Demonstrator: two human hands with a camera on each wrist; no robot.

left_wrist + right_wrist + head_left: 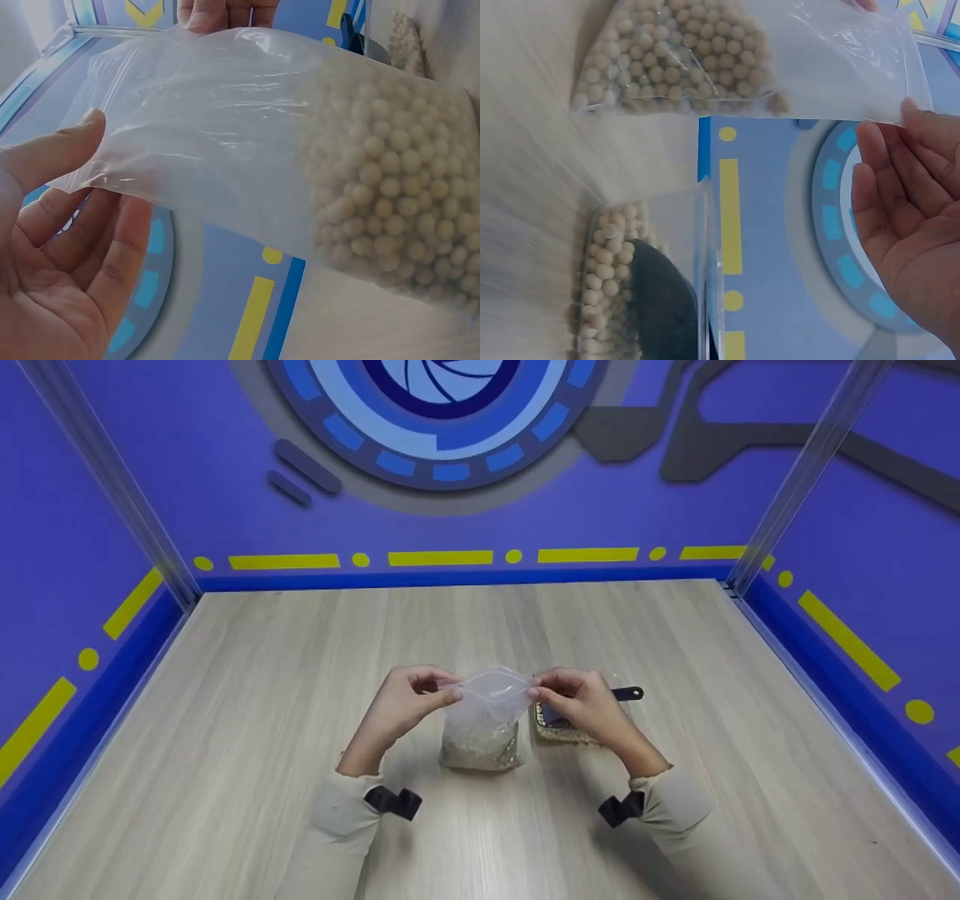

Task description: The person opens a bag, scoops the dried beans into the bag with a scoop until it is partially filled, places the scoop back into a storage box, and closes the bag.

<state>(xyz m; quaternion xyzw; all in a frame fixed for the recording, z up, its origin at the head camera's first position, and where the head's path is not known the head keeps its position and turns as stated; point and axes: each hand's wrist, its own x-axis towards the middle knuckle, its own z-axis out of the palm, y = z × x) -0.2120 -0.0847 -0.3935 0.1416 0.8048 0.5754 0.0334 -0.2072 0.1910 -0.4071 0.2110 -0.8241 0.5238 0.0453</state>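
Observation:
A clear zip bag (487, 720) stands upright on the table, its lower part filled with small round beige balls (397, 172). My left hand (405, 705) pinches the left top corner of the bag between thumb and fingers. At the opposite top corner, my right hand (581, 701) pinches the plastic the same way. Between the two hands the bag's mouth looks parted in the head view. Just behind and below the right hand is a clear box (705, 225) holding more beige balls and a black scoop (660, 300); the hand partly hides it in the head view.
The wooden table (285, 660) is bounded by blue-purple panels at the back and both sides. The black scoop's handle (630, 693) sticks out past the right side of the box.

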